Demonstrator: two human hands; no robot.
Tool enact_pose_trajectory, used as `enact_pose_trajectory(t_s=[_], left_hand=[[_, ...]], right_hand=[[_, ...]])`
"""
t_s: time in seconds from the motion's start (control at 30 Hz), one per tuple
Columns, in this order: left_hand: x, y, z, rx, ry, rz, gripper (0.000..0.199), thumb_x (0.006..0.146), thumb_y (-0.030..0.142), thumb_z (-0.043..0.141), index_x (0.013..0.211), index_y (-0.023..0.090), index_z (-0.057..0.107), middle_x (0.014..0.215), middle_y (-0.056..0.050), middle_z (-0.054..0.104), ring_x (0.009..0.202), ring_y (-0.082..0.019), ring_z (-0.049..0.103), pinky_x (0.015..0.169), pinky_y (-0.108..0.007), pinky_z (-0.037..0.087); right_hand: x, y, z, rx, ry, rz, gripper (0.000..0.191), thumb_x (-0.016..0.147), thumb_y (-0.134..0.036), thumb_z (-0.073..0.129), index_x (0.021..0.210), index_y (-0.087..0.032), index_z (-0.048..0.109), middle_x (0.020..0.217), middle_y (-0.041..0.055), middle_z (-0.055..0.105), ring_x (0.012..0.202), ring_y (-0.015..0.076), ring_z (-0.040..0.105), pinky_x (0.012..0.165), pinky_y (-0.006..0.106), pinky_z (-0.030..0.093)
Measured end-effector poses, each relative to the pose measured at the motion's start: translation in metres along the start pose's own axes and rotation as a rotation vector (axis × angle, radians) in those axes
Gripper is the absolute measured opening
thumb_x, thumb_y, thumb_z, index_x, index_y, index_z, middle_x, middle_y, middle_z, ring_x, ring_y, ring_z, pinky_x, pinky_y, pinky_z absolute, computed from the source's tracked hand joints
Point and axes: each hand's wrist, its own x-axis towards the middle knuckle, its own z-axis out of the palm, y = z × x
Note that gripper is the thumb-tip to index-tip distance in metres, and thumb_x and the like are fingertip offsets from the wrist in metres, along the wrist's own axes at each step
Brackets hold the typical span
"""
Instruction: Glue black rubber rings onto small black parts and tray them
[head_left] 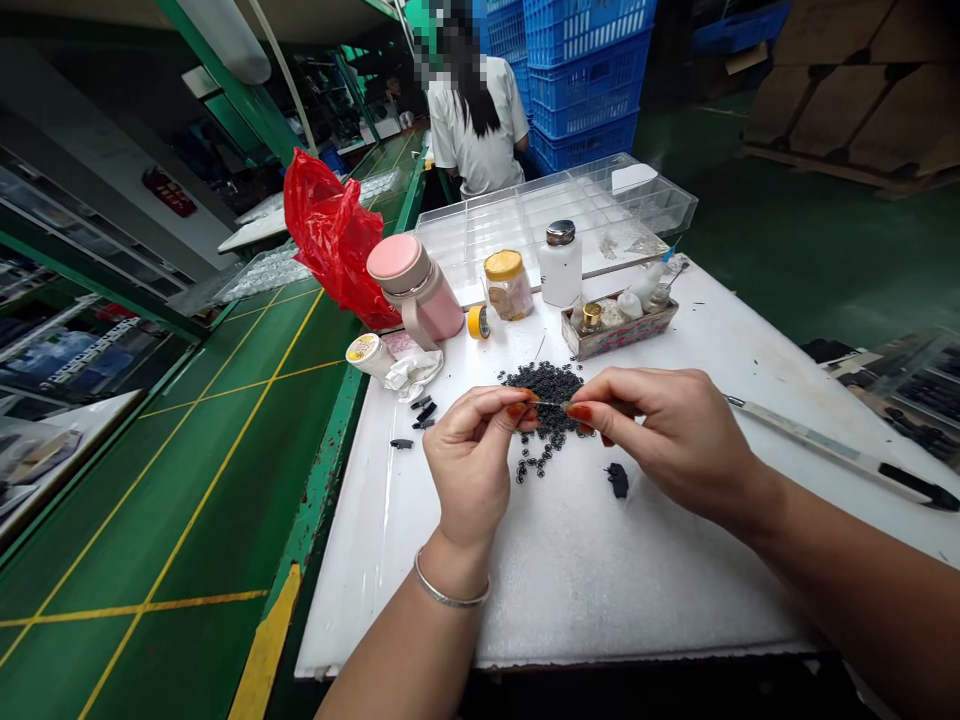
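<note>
My left hand (472, 465) and my right hand (652, 430) meet above a white work surface (570, 590). Their fingertips pinch a thin metal pin (551, 404) from both sides. Just beneath them lies a heap of small black rubber rings (547, 385), with some scattered towards me. A black moulded piece (616, 480) sits beside my right hand, and several similar pieces (424, 410) lie left of my left hand. A metal bangle (450, 597) circles my left wrist.
Behind the hands stand a pink flask (416, 287), a yellow-lidded jar (508, 285), a white bottle (561, 264) and a tray of small bottles (619, 328). A long black-handled tool (832, 450) lies right. A transparent compartment tray (480, 230), red bag (334, 238) and co-worker (476, 130) are beyond.
</note>
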Motion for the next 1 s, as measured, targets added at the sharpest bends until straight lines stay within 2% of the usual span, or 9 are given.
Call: enact_pose_trajectory(t_s=[0.13, 0.23, 0.3, 0.4, 0.53, 0.67, 0.83, 0.93, 1.0], left_hand=[[0.0001, 0.0028, 0.001, 0.009, -0.011, 0.022, 0.01, 0.082, 0.013, 0.067, 0.085, 0.021, 0.073, 0.083, -0.004, 0.066, 0.067, -0.013, 0.064, 0.062, -0.025, 0.056], [0.0003, 0.003, 0.0011, 0.01, -0.011, 0.027, 0.009, 0.082, 0.014, 0.067, 0.085, 0.02, 0.073, 0.082, -0.004, 0.066, 0.067, -0.013, 0.064, 0.061, -0.025, 0.056], [0.0003, 0.0023, 0.0006, 0.008, -0.007, 0.017, 0.009, 0.082, 0.014, 0.067, 0.085, 0.02, 0.073, 0.083, -0.004, 0.066, 0.067, -0.013, 0.064, 0.062, -0.025, 0.056], [0.0, 0.0011, -0.0001, -0.001, -0.006, -0.006, 0.01, 0.083, 0.014, 0.066, 0.086, 0.021, 0.073, 0.084, -0.004, 0.066, 0.067, -0.013, 0.064, 0.063, -0.025, 0.056], [-0.0008, 0.0016, 0.0002, -0.009, -0.023, -0.007, 0.011, 0.083, 0.013, 0.066, 0.087, 0.021, 0.073, 0.085, -0.004, 0.066, 0.067, -0.013, 0.064, 0.063, -0.026, 0.055], [-0.0007, 0.0038, 0.0012, 0.0, -0.033, 0.026, 0.011, 0.083, 0.013, 0.066, 0.087, 0.02, 0.073, 0.084, -0.004, 0.066, 0.068, -0.013, 0.064, 0.062, -0.026, 0.056], [-0.0008, 0.0046, 0.0021, 0.0, -0.027, 0.045, 0.01, 0.083, 0.014, 0.066, 0.085, 0.02, 0.074, 0.085, -0.004, 0.067, 0.069, -0.014, 0.065, 0.062, -0.025, 0.056], [0.0006, 0.0023, 0.0005, -0.039, 0.002, -0.003, 0.008, 0.083, 0.016, 0.068, 0.085, 0.02, 0.074, 0.085, -0.004, 0.068, 0.071, -0.013, 0.065, 0.063, -0.023, 0.057], [0.0033, 0.0003, -0.0012, -0.104, 0.064, -0.082, 0.006, 0.081, 0.019, 0.07, 0.086, 0.021, 0.074, 0.084, -0.003, 0.069, 0.073, -0.011, 0.066, 0.065, -0.02, 0.057]], right_hand=[[0.0017, 0.0028, -0.0006, 0.343, -0.176, 0.253, 0.036, 0.093, -0.038, 0.054, 0.069, -0.014, 0.062, 0.052, -0.0013, 0.052, 0.046, 0.0076, 0.045, 0.044, 0.02, 0.034], [0.0027, 0.0039, 0.0001, 0.48, -0.227, 0.334, 0.04, 0.093, -0.044, 0.052, 0.07, -0.013, 0.062, 0.049, -0.0016, 0.049, 0.042, 0.0071, 0.041, 0.039, 0.02, 0.03], [0.0024, 0.0028, 0.0009, 0.436, -0.203, 0.306, 0.032, 0.09, -0.041, 0.058, 0.076, -0.014, 0.063, 0.054, -0.0012, 0.054, 0.046, 0.0079, 0.046, 0.042, 0.019, 0.035], [0.0005, -0.0007, 0.0019, 0.257, -0.079, 0.179, 0.015, 0.081, -0.028, 0.07, 0.088, -0.016, 0.064, 0.069, 0.0, 0.064, 0.062, 0.0106, 0.059, 0.056, 0.02, 0.045], [-0.0009, -0.0025, 0.0011, 0.085, 0.006, 0.084, 0.008, 0.086, -0.023, 0.064, 0.083, -0.016, 0.068, 0.069, -0.0006, 0.065, 0.057, 0.0085, 0.057, 0.055, 0.02, 0.042], [0.0008, 0.0004, -0.0005, 0.294, -0.142, 0.233, 0.031, 0.092, -0.036, 0.056, 0.072, -0.014, 0.064, 0.055, -0.0008, 0.057, 0.047, 0.0068, 0.048, 0.046, 0.019, 0.036], [0.0039, 0.0037, -0.0008, 0.746, -0.384, 0.526, 0.039, 0.09, -0.045, 0.056, 0.069, -0.013, 0.06, 0.04, -0.0045, 0.042, 0.035, 0.0046, 0.03, 0.037, 0.018, 0.023], [0.0058, 0.0051, -0.0041, 0.904, -0.474, 0.656, 0.043, 0.09, -0.046, 0.054, 0.063, -0.014, 0.054, 0.035, -0.0059, 0.035, 0.032, 0.0037, 0.02, 0.035, 0.018, 0.014], [0.0066, 0.0062, -0.0078, 0.906, -0.47, 0.673, 0.043, 0.089, -0.047, 0.056, 0.061, -0.014, 0.052, 0.035, -0.006, 0.033, 0.032, 0.0037, 0.019, 0.035, 0.019, 0.012]])
